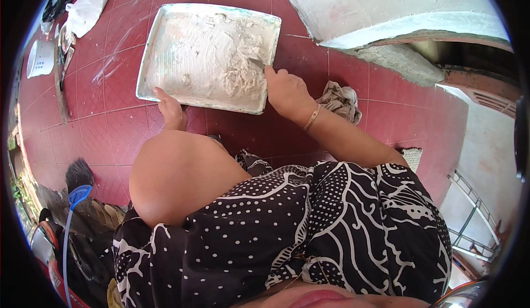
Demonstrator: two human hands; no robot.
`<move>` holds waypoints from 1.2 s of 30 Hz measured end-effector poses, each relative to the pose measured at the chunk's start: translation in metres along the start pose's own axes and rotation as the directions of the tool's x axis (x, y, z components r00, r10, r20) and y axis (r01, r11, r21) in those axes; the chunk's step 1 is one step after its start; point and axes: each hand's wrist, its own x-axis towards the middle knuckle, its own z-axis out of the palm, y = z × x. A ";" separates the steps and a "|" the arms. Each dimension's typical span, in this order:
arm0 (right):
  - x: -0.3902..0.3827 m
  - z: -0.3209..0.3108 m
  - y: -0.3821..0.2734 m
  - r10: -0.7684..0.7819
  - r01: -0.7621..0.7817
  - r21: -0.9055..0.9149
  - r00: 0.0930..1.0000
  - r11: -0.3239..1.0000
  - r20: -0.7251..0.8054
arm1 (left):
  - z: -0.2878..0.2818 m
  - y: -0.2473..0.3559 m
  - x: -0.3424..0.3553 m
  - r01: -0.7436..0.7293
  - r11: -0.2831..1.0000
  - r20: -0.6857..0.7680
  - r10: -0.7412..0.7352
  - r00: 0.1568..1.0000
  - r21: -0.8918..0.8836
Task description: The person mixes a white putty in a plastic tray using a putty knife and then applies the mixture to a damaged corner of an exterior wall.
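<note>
You've got one tray (pixel 201 101) ahead of you over the red floor (pixel 118 134), one load of pale paste (pixel 210 48) in it, one scraper (pixel 256 62), one rag (pixel 340 102), one white bag (pixel 88 13). Your right hand (pixel 288 92) grasps the scraper at the tray's right edge, wrist angled in, blade in the paste. Your left hand (pixel 171 110) is at the near edge by the near left corner, thumb over the rim; other fingers hidden, can't tell their grip. Floor stretches from the tray's left edge toward the bag; rag sits near your right wrist.
</note>
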 end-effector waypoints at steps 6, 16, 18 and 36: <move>0.072 0.000 0.049 0.077 -0.027 0.241 0.977 0.970 -0.200 | 0.000 -0.025 0.015 0.018 1.000 0.021 -0.018 1.000 -0.013; 0.006 -0.001 0.035 0.024 -0.023 0.035 0.999 0.999 -0.038 | 0.018 -0.012 0.008 0.005 1.000 -0.008 -0.005 1.000 0.004; 0.032 0.004 0.060 0.068 -0.050 0.111 0.984 0.993 -0.164 | 0.038 -0.015 0.015 0.007 1.000 0.027 -0.007 1.000 0.003; -0.057 0.039 0.156 0.531 -0.543 0.109 0.838 0.832 0.122 | 0.058 0.069 0.063 -0.137 0.990 -0.103 0.134 0.986 -0.028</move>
